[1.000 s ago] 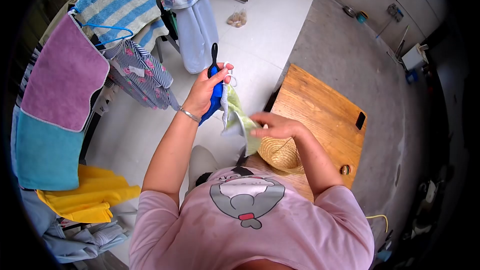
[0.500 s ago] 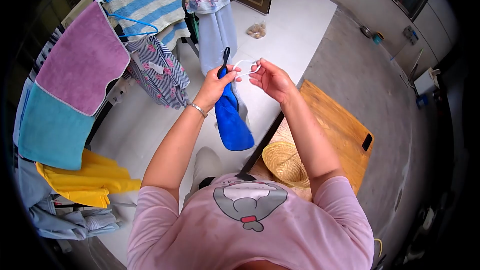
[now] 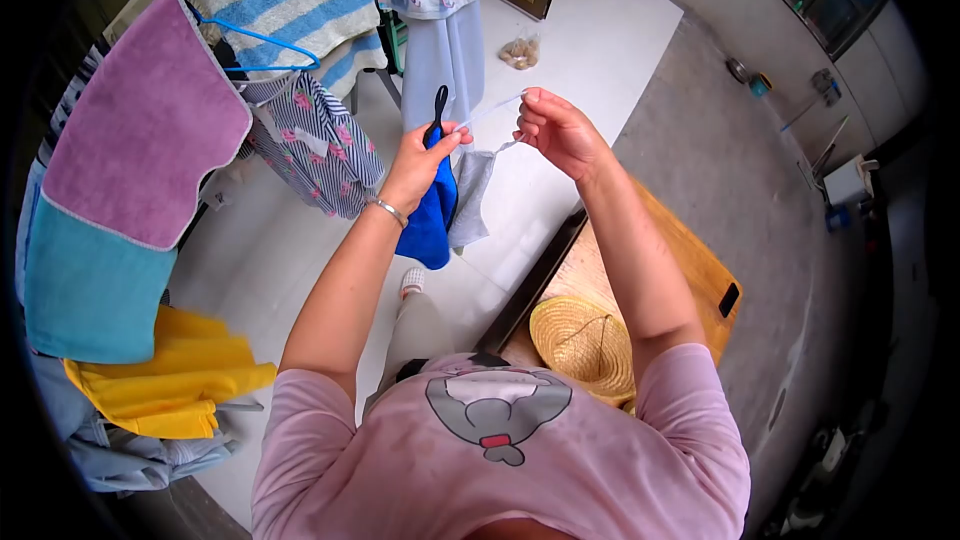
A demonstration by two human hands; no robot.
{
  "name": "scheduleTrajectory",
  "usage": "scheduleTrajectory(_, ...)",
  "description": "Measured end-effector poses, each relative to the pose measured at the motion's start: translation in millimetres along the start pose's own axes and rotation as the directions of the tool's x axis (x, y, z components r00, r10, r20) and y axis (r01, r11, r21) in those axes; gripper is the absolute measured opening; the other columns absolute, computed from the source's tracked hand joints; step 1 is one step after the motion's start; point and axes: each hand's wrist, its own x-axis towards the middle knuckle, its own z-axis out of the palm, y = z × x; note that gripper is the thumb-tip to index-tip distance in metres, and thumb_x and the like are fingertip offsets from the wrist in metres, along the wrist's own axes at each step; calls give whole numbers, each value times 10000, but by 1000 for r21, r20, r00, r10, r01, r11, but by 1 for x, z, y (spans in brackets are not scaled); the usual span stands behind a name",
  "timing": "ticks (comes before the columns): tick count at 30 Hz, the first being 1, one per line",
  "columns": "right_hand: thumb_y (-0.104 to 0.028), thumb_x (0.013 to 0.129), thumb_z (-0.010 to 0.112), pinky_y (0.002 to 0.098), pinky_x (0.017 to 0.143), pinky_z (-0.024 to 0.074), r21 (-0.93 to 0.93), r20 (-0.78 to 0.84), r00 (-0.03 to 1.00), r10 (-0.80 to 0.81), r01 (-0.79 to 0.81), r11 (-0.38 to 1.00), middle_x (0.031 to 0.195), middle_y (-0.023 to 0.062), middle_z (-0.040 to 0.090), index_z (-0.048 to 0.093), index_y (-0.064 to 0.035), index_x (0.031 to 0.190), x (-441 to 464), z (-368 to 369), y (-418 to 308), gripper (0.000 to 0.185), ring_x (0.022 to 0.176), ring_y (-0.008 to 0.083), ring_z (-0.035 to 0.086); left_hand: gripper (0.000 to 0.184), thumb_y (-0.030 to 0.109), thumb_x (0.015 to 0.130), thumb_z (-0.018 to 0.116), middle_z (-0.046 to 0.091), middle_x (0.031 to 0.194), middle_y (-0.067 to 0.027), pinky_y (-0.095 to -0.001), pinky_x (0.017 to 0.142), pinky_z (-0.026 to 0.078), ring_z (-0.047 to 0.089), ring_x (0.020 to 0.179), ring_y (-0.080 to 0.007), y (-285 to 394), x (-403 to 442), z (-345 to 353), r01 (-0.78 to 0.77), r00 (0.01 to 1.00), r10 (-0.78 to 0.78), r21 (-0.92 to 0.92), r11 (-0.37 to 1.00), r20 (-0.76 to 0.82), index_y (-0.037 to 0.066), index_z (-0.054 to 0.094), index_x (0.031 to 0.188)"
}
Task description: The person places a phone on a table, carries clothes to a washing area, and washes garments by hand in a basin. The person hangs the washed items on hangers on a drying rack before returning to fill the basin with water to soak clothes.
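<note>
Blue cloth gripped by left hand; white cord, pinched by right hand, apparently held taut rightward.

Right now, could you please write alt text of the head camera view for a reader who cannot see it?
A person's left hand grips a blue cloth while the right hand pinches a white cord running between both hands, with a grey cloth hanging below. A straw hat lies on a wooden table; laundry hangs at left.
</note>
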Motion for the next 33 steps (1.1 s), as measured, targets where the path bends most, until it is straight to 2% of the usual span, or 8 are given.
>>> scheduleTrajectory(7,-222,858,583,255,657,417,-160,-80,994,-73,59,985,679,-40,492,516,-117,858,67,4,0,124,559,57,449,237,194,845,600,629,898,-58,-237,836,385,546,880,-109,-3,39,-20,6,998,-6,-7,1000,-60,4,593,987)
scheduleTrajectory(12,-232,853,591,237,604,428,-211,-95,989,-116,94,973,709,-36,517,524,-115,874,123,7,3,137,565,48,470,245,196,829,626,622,884,-58,-238,820,387,545,857,-109,-18,83,-43,-84,978,65,-91,992,-199,5,592,979)
scheduleTrajectory(16,-229,850,593,236,584,437,-205,-178,974,-141,104,973,740,-31,534,533,-120,887,164,11,3,130,574,52,482,258,206,812,651,611,856,-49,-233,780,399,540,819,-103,-15,109,-55,-94,964,74,-66,993,-256,4,595,963)
scheduleTrajectory(23,-237,854,580,251,587,448,-187,-290,938,-188,137,973,793,-13,556,541,-124,904,224,15,8,130,640,78,504,221,217,807,664,580,799,10,-198,690,369,487,731,-52,-3,157,-67,-254,864,148,-162,954,-481,36,611,922)
scheduleTrajectory(28,-247,861,563,256,592,448,-172,-376,899,-224,169,970,812,-4,581,545,-118,909,255,16,15,139,664,85,510,171,189,816,654,559,789,19,-189,674,348,464,713,-49,5,187,-79,-338,833,211,-170,926,-511,49,606,900)
scheduleTrajectory(33,-245,869,545,258,571,431,-177,-442,868,-227,163,971,812,-2,626,551,-117,908,274,15,28,134,671,84,518,198,190,805,665,564,787,12,-194,662,355,468,713,-52,8,208,-85,-339,816,190,-186,922,-546,36,603,913)
